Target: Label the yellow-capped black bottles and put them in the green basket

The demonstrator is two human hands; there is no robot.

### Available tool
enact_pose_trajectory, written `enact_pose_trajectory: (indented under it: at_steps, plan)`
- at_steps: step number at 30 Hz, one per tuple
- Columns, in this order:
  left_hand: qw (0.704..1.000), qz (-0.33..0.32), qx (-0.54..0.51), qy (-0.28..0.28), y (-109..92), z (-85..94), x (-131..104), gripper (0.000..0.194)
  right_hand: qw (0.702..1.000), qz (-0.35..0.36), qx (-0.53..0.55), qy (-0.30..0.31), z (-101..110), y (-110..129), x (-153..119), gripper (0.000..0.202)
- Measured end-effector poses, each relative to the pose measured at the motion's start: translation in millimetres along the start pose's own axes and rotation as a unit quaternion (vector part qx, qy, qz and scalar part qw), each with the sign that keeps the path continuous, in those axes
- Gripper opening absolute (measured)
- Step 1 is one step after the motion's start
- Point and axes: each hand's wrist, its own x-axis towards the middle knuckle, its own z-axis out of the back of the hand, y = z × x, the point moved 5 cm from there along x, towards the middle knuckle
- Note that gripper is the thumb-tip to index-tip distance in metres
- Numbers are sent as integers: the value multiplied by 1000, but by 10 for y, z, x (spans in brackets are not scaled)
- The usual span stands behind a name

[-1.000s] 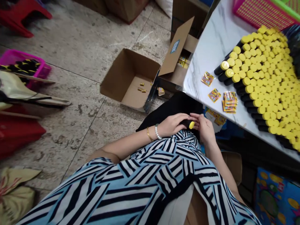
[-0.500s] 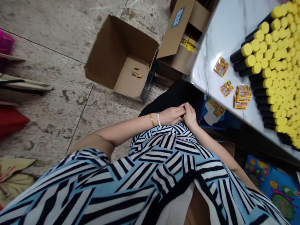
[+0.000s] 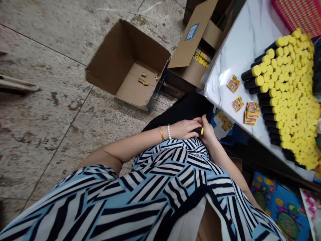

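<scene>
Above my lap, my left hand (image 3: 187, 129), below a pearl bracelet and a gold bangle, has its fingers wrapped round a small black tube with a yellow cap (image 3: 201, 131). My right hand (image 3: 207, 131) meets it from the other side, its curled fingers against the capped end of the same tube. Many similar black tubes with yellow caps (image 3: 286, 87) lie stacked on the white marbled table (image 3: 225, 63) at the right. Beside them are small colourful packets (image 3: 251, 112), some piled and two apart.
An open cardboard box (image 3: 110, 63) on the speckled floor holds several small yellow pieces. Next to it stands another carton (image 3: 187, 43) with yellow packs. A blue container (image 3: 232, 136) is under the table edge; a pink basket (image 3: 301, 16) sits behind the tubes.
The tube's yellow cap and part of its black body now show between my hands. The view has shifted, bringing the pink basket into sight.
</scene>
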Motion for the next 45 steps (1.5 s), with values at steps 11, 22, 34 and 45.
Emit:
enact_pose_trajectory:
  at_steps: [11, 22, 34, 45]
  plan:
    - [1000, 15, -8, 23, 89, -56, -14, 38, 990, 61, 19, -129, -129, -91, 17, 69]
    - [972, 46, -211, 93, -105, 171, 31, 28, 985, -78, 142, -57, -133, -8, -209, 60]
    - [971, 127, -203, 10, -34, 231, 36, 37, 989, 120, 53, -64, -10, 119, -584, 37]
    - [938, 123, -319, 57, 11, 239, -18, 40, 969, 28, 243, -21, -36, -12, -365, 33]
